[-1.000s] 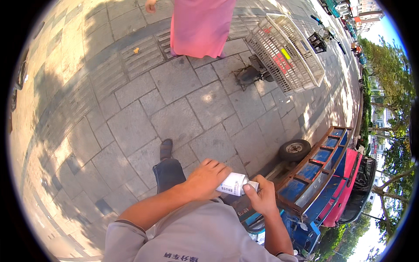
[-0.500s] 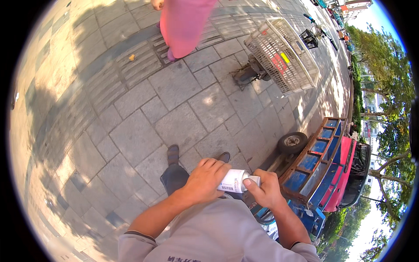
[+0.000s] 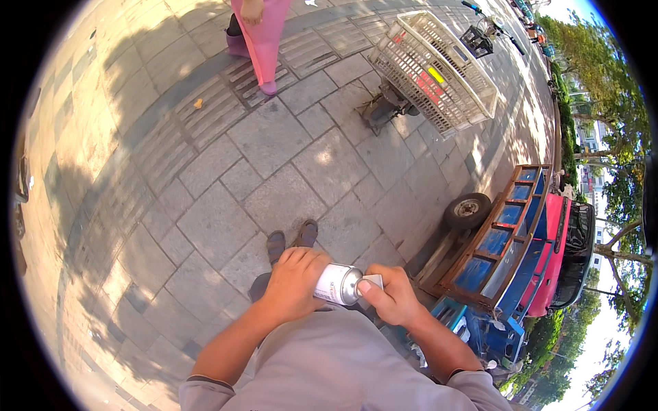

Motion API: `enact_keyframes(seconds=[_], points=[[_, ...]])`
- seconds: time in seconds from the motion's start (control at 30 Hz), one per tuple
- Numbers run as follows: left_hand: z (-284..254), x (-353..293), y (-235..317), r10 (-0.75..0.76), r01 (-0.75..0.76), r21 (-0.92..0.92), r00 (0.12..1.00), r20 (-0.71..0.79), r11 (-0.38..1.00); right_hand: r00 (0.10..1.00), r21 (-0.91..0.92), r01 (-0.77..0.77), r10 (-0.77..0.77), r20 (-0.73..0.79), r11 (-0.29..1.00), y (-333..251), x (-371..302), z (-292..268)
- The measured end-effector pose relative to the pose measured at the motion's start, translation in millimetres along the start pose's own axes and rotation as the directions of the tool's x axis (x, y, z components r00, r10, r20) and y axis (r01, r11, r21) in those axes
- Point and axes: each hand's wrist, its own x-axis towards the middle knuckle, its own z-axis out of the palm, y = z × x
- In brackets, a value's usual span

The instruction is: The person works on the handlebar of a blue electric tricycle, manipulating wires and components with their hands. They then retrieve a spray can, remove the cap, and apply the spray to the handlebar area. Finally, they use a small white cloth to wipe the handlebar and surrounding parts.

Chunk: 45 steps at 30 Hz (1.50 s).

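A white spray can (image 3: 334, 283) lies nearly level in front of my waist, its silvery domed end toward the right. My left hand (image 3: 296, 277) is wrapped around the can's body from above. At the domed end, my right hand (image 3: 391, 296) pinches a small whitish cap (image 3: 373, 280) between thumb and fingers. The cap sits right beside the dome; I cannot tell if they touch. Part of the can is hidden beneath my left fingers.
My shoes (image 3: 305, 233) stand on grey paving. On the right is a blue and red cargo tricycle (image 3: 507, 240) with a rusty rack and a wheel. Ahead, a white plastic crate (image 3: 432, 75) sits on a bicycle. A person in long pink clothing (image 3: 266, 41) walks at the upper left.
Both hands and the can have shifted slightly left in view, and the domed end shows more. My feet are closer together. The person in pink has moved left.
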Motion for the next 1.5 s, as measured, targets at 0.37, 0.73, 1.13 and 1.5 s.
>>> enact_keyframes(seconds=[0.37, 0.73, 1.13, 1.5], points=[[13, 12, 4, 0.003, -0.006, 0.063, 0.998, 0.058, 0.998, 0.997, 0.0, -0.079, 0.079, -0.012, 0.997, 19, -6, -10], [21, 7, 10, -0.007, 0.001, 0.056, 0.993, 0.12, 0.998, 0.997, -0.272, -0.059, 0.044, -0.062, 0.96, 24, -17, -9], [18, 5, 10, 0.014, -0.023, 0.079, 0.994, 0.111, 0.997, 0.994, -0.296, -0.101, 0.087, -0.06, 0.95, 18, -16, -6], [20, 3, 6, 0.021, -0.027, 0.067, 0.996, 0.089, 0.997, 0.992, -0.243, -0.117, 0.104, -0.069, 0.963, 18, -15, -2]])
